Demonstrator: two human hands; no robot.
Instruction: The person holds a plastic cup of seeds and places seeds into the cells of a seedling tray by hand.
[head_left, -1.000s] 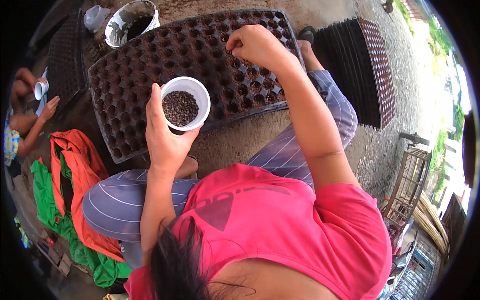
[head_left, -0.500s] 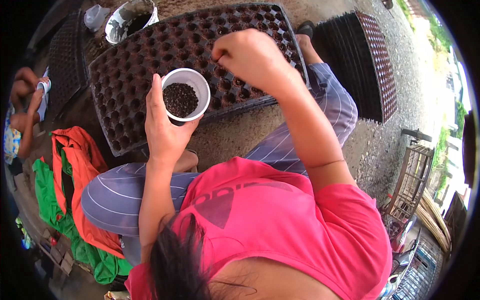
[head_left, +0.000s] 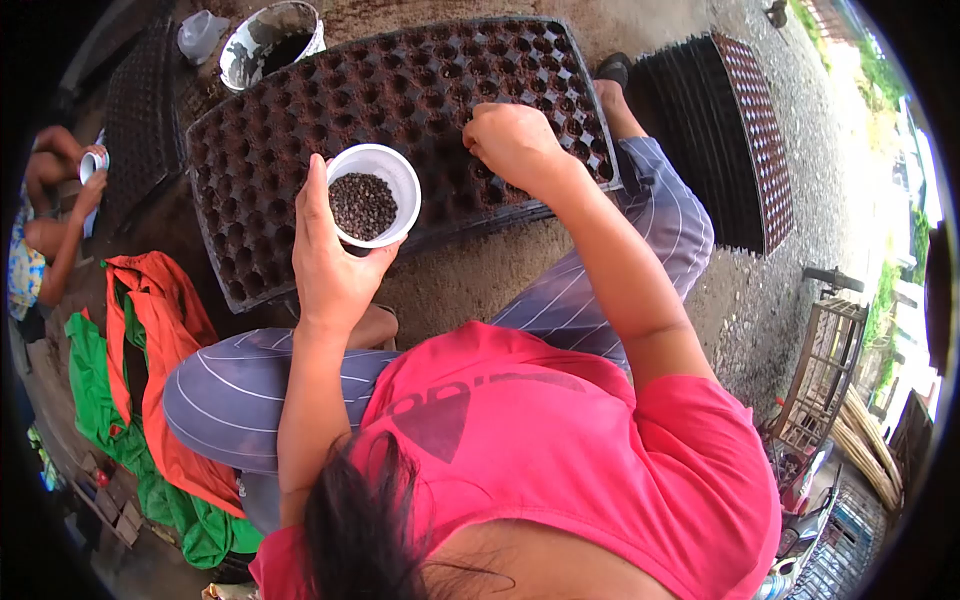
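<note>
My left hand [head_left: 335, 265] is wrapped round a white cup [head_left: 405, 190], which is tilted so that the small dark grains [head_left: 362, 207] in it show. Over the right half of a black cell tray [head_left: 240, 250] is my right hand [head_left: 512, 145], its fingers pinched together and pointing left. Whatever its fingertips hold is too small to make out. Brown soil lies in and around the many round cells of the tray.
A tall stack of black trays [head_left: 705, 145] stands at the right. Beyond the big tray are a white bucket [head_left: 262, 45] and a plastic bag [head_left: 201, 36]. At the far left a co-worker [head_left: 60, 245] holds a cup. Orange cloth [head_left: 165, 330] and green cloth [head_left: 100, 385] lie lower left.
My right hand has moved down and right over the tray since half a second ago. My left hand stays round the cup. The co-worker's hands have shifted about their cup.
</note>
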